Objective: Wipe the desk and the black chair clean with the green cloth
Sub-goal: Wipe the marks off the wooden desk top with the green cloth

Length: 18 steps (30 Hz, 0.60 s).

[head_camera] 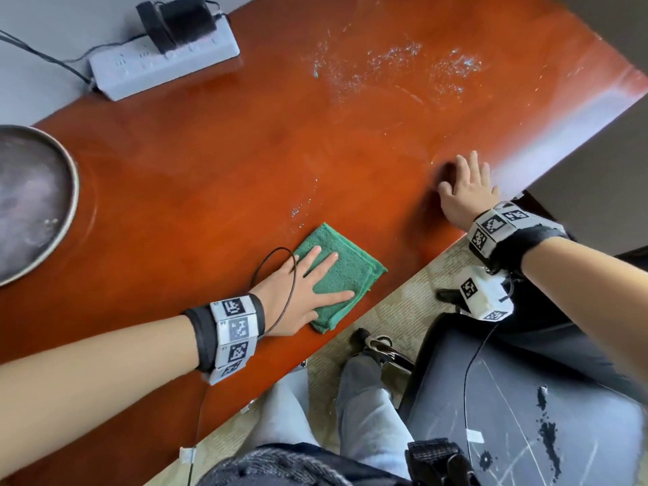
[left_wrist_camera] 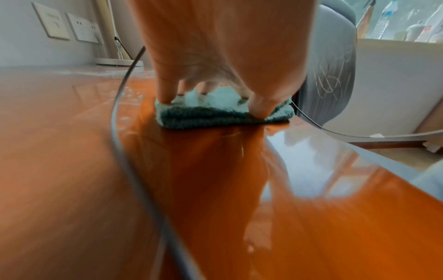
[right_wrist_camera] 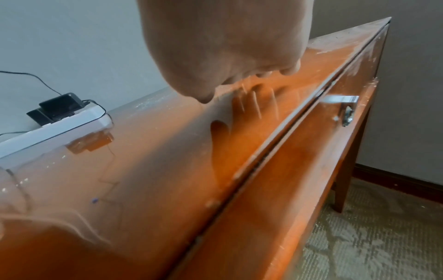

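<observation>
Nearest, the black chair stands beside the bench, its seat marked with white scratches and dark specks. The left hand presses the folded green cloth with straight, spread fingers near the bench's front edge, while the right hand lies flat and empty further along. Beyond them, white residue speckles the bench, near a power strip.

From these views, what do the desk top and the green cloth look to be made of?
Reddish-brown desk top: looks like wood under a glossy lacquer, or possibly veneer; it mirrors the right hand and shows faint grain. Folded green cloth: looks like terry towelling, with a looped, fuzzy pile and stitched hems, flattened under the left hand.
</observation>
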### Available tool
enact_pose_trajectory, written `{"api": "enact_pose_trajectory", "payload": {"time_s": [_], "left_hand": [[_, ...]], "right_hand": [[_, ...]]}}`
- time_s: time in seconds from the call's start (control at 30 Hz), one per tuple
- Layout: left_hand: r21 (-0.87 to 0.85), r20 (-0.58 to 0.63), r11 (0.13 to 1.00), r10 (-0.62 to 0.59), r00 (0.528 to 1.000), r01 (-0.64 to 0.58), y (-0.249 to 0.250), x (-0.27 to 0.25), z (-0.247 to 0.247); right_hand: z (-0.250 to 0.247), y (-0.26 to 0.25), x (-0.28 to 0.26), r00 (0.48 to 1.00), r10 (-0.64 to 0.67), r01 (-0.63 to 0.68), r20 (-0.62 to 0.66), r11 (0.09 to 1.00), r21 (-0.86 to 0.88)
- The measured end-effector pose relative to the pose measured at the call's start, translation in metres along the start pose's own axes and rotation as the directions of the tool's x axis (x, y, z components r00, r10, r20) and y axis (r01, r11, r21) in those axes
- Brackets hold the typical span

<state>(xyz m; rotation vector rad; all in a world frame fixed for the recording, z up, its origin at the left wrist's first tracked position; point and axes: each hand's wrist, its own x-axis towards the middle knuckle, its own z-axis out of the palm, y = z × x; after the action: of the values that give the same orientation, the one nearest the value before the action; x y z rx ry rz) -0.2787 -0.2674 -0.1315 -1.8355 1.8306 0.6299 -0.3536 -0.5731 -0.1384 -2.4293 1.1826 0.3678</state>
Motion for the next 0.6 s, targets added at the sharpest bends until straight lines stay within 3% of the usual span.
{"api": "enact_pose_trajectory", "payload": {"time_s": [0.1, 0.17, 0.3, 0.47, 0.6], "left_hand": [[0.002, 0.000, 0.999, -0.034, 0.999, 0.034, -0.003, -0.027, 0.020], [0.003, -0.067, 0.994, -0.112, 0.991, 0.113, -0.008, -0.042, 0.030], [-0.137, -0.085, 0.960, -0.258, 0.962, 0.245, -0.019, -0.063, 0.042], [-0.282, -0.074, 0.929, -0.270, 0.960, 0.240, -0.037, -0.064, 0.050], [-0.267, -0.066, 0.923, -0.303, 0.951, 0.276, -0.058, -0.047, 0.038]], "right_hand": [[0.001, -0.016, 0.007, 1.000, 0.026, -0.026, -0.013, 0.999, 0.040], [0.002, -0.024, 0.011, 0.999, 0.041, -0.040, -0.015, 0.997, 0.067], [0.009, -0.026, 0.016, 0.999, 0.047, -0.045, -0.027, 0.998, 0.044], [0.011, -0.022, 0.016, 0.998, 0.022, -0.020, -0.065, 0.999, 0.030], [0.009, -0.021, 0.014, 0.999, 0.010, -0.010, -0.053, 1.000, -0.007]]}}
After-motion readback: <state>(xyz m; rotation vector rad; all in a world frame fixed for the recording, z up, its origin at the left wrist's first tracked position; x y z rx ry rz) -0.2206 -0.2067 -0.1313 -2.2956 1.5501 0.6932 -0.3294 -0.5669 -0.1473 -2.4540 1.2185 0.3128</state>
